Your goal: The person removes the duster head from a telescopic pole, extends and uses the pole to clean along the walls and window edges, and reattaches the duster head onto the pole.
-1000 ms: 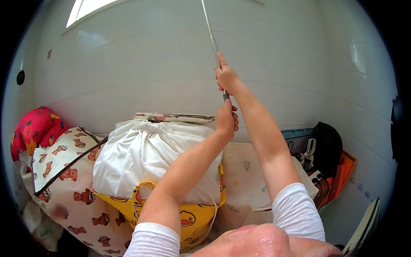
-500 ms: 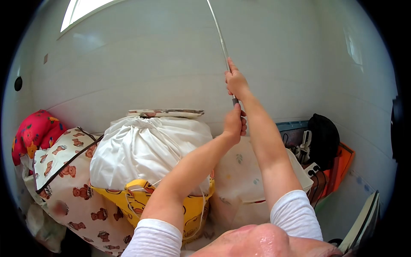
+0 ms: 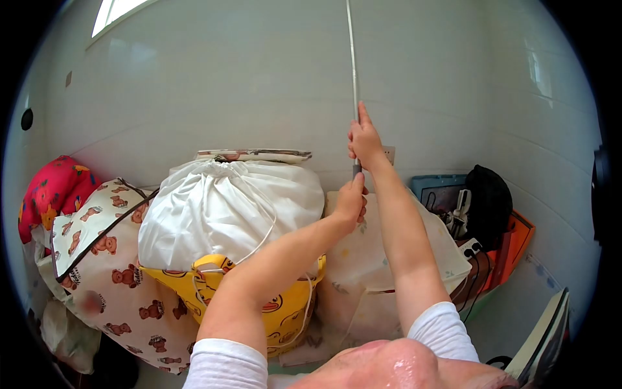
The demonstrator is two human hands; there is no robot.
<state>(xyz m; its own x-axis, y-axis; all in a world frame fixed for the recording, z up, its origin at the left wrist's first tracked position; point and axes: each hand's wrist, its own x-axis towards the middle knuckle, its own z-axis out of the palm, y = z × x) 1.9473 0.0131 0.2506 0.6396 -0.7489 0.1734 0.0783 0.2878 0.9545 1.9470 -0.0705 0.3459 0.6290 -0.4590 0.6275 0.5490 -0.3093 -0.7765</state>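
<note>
A thin silver metal pole (image 3: pixel 353 61) rises almost upright in front of the tiled wall, and its top end lies outside the view. My right hand (image 3: pixel 367 144) is closed round the shaft, with the index finger stretched up along it. Below it, my left hand (image 3: pixel 350 202) wraps the grey handle (image 3: pixel 356 170) at the pole's lower end, the thumb pointing upward. Most of the handle is hidden inside that fist. Under my forearms are a yellow bag with a white drawstring top (image 3: pixel 227 211) and a pale covered box (image 3: pixel 382 256).
At left, a teddy-bear-print storage bag (image 3: pixel 146 285) stands beside a pink patterned bundle (image 3: pixel 57 194). To the right are a black bag (image 3: pixel 487 204), a power strip (image 3: pixel 470 247) with cords and an orange container (image 3: pixel 518 243). A wall socket (image 3: pixel 389 154) sits behind my right wrist.
The pole has swung from a leftward lean to nearly upright. Both hands, still gripping it, sit slightly lower in view. The wall socket has come into sight.
</note>
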